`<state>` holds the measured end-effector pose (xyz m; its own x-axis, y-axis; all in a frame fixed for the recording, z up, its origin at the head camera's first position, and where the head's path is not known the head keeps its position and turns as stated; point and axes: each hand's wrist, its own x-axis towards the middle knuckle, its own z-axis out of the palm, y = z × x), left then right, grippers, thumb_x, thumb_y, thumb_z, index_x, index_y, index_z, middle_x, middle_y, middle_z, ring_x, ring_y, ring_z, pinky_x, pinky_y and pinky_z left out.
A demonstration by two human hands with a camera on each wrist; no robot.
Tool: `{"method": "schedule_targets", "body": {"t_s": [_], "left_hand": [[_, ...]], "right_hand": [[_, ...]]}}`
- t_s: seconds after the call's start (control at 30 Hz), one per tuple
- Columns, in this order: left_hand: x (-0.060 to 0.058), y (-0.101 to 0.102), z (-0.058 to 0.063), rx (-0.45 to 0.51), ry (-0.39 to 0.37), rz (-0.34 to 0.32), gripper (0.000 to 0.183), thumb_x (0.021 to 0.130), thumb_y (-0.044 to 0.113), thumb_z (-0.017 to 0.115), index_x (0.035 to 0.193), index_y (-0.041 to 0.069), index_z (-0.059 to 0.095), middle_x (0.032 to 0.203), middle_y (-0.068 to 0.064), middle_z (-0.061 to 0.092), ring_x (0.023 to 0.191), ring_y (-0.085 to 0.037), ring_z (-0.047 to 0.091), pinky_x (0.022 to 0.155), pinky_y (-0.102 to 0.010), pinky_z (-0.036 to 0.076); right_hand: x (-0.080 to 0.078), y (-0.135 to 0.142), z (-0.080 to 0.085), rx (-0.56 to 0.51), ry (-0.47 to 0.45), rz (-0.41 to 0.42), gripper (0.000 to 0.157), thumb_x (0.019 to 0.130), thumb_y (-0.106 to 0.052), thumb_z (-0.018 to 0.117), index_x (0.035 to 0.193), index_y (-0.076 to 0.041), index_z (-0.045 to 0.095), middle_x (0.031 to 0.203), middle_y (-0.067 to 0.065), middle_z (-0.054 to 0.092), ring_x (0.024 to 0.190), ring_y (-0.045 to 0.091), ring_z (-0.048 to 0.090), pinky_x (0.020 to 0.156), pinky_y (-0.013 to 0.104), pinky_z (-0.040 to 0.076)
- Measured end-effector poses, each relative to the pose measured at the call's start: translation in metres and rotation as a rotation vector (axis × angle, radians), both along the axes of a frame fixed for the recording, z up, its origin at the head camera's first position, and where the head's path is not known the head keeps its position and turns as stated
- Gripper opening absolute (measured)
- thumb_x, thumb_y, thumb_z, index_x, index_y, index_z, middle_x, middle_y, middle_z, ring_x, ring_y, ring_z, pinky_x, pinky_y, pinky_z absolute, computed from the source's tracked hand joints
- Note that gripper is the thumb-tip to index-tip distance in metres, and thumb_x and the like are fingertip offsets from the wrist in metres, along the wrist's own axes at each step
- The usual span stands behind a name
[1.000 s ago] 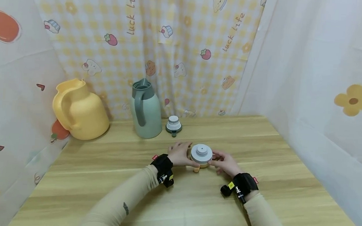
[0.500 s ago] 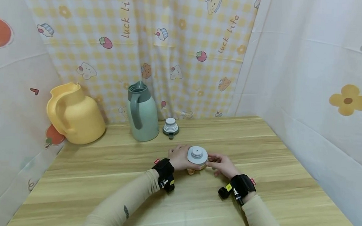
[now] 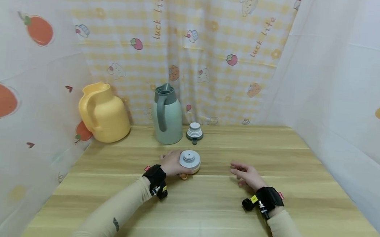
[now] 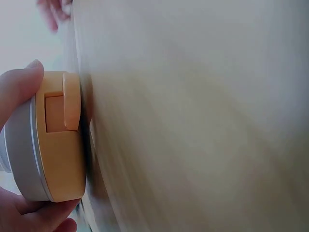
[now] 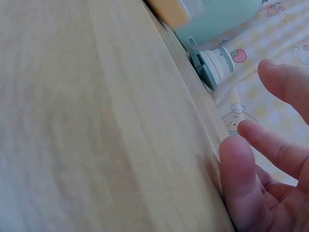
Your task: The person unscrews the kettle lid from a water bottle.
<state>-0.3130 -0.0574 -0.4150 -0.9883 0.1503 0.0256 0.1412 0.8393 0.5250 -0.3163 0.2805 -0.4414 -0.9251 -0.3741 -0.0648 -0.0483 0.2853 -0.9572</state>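
My left hand (image 3: 171, 163) holds a jug lid (image 3: 190, 160) upside down, its grey stopper upward, thumb on one side and fingers on the other. In the left wrist view the lid (image 4: 63, 164) shows an orange-yellow base with a small tab, very close to the tabletop; whether it touches is unclear. To the right, my right hand (image 3: 249, 177) is apart from the lid with nothing in its loosely bent fingers. Behind the lid stand a yellow jug (image 3: 111, 119) and a green jug (image 3: 170, 121), both lidless at the top.
A second lid (image 3: 194, 131), dark green with a white stopper, sits upside down beside the green jug. The wooden table (image 3: 223, 214) meets a checked curtain (image 3: 217, 98) at the back and white curtains at the sides.
My right hand has let go of the lid and moved off to the right. The left hand has carried or slid the lid leftward, nearer to the jugs. The head view has shifted.
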Motion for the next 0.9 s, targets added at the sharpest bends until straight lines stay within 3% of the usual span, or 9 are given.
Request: {"method": "schedule_targets", "body": {"t_s": [0.1, 0.23, 0.43, 0.57, 0.7, 0.9], "left_hand": [[-0.005, -0.019, -0.006, -0.023, 0.008, 0.038, 0.091, 0.062, 0.062, 0.082, 0.135, 0.016, 0.053, 0.127, -0.003, 0.060, 0.118, -0.030, 0.048, 0.094, -0.061, 0.023], [-0.006, -0.048, -0.005, -0.026, -0.016, 0.094, 0.091, 0.063, 0.060, 0.082, 0.136, 0.014, 0.053, 0.127, -0.007, 0.060, 0.116, -0.034, 0.048, 0.093, -0.059, 0.025], [-0.013, -0.104, -0.001, -0.026, -0.027, 0.180, 0.090, 0.066, 0.058, 0.080, 0.133, 0.005, 0.053, 0.127, -0.017, 0.059, 0.114, -0.040, 0.052, 0.092, -0.066, 0.030], [-0.022, -0.137, -0.001, 0.012, -0.025, 0.229, 0.089, 0.068, 0.058, 0.079, 0.130, 0.001, 0.053, 0.122, -0.019, 0.060, 0.107, -0.037, 0.058, 0.088, -0.057, 0.042], [-0.027, -0.159, 0.002, 0.034, -0.019, 0.276, 0.085, 0.069, 0.054, 0.079, 0.127, -0.003, 0.053, 0.118, -0.021, 0.061, 0.102, -0.035, 0.060, 0.084, -0.046, 0.047], [-0.031, -0.178, 0.009, 0.056, -0.047, 0.362, 0.088, 0.074, 0.050, 0.078, 0.133, -0.007, 0.045, 0.125, -0.026, 0.056, 0.110, -0.040, 0.054, 0.090, -0.048, 0.044]], "right_hand": [[0.004, 0.014, -0.001, 0.005, -0.009, -0.033, 0.053, 0.096, -0.023, 0.063, 0.137, 0.007, 0.047, 0.121, 0.021, 0.053, 0.084, 0.020, 0.053, 0.060, 0.031, 0.053], [0.009, 0.027, -0.003, 0.011, -0.022, -0.060, 0.054, 0.097, -0.023, 0.062, 0.138, 0.008, 0.045, 0.122, 0.022, 0.053, 0.082, 0.018, 0.053, 0.059, 0.031, 0.053], [0.008, 0.031, -0.003, -0.011, -0.039, -0.065, 0.055, 0.097, -0.023, 0.061, 0.138, 0.009, 0.044, 0.127, 0.025, 0.053, 0.079, 0.016, 0.051, 0.058, 0.030, 0.052], [0.006, 0.025, -0.001, -0.011, -0.037, -0.059, 0.054, 0.097, -0.022, 0.061, 0.138, 0.009, 0.045, 0.127, 0.026, 0.053, 0.080, 0.016, 0.052, 0.057, 0.030, 0.052], [0.004, 0.015, 0.001, -0.018, -0.041, -0.036, 0.054, 0.096, -0.022, 0.062, 0.137, 0.009, 0.045, 0.127, 0.026, 0.052, 0.081, 0.017, 0.052, 0.057, 0.030, 0.052], [0.000, 0.000, 0.001, -0.025, -0.036, -0.001, 0.052, 0.096, -0.021, 0.062, 0.135, 0.010, 0.047, 0.126, 0.026, 0.054, 0.080, 0.018, 0.051, 0.056, 0.030, 0.052]]}}
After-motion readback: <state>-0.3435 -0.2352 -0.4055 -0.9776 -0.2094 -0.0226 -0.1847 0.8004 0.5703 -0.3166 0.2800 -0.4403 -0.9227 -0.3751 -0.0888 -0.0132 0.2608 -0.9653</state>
